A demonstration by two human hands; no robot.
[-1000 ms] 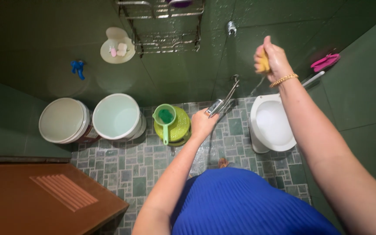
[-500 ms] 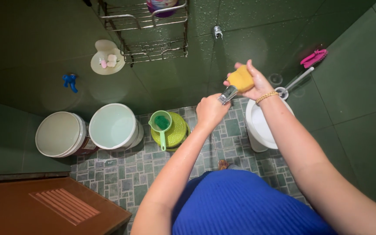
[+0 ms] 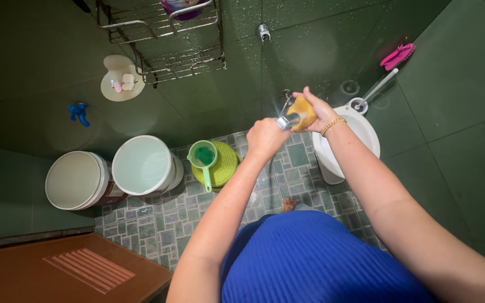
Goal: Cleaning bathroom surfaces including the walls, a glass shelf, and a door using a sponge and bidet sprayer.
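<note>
My left hand [image 3: 265,137] grips a chrome hand sprayer [image 3: 286,120] whose head points at a yellow sponge [image 3: 303,111]. My right hand [image 3: 315,109], with a gold bracelet on the wrist, holds that sponge right against the sprayer head. Both hands meet in front of the dark green tiled wall, just left of the white toilet bowl [image 3: 360,134].
Two white buckets [image 3: 141,165] [image 3: 74,179] stand by the left wall. A green dipper [image 3: 204,157] rests on a lime basin [image 3: 224,164]. A wire rack [image 3: 164,39], a soap dish [image 3: 121,85], a blue tap [image 3: 77,112], a pink brush [image 3: 397,56], and a brown door [image 3: 68,272] surround the space.
My right hand came down from high on the wall with the sponge and met the sprayer. My left hand lifted the sprayer up toward it. The view tilted slightly.
</note>
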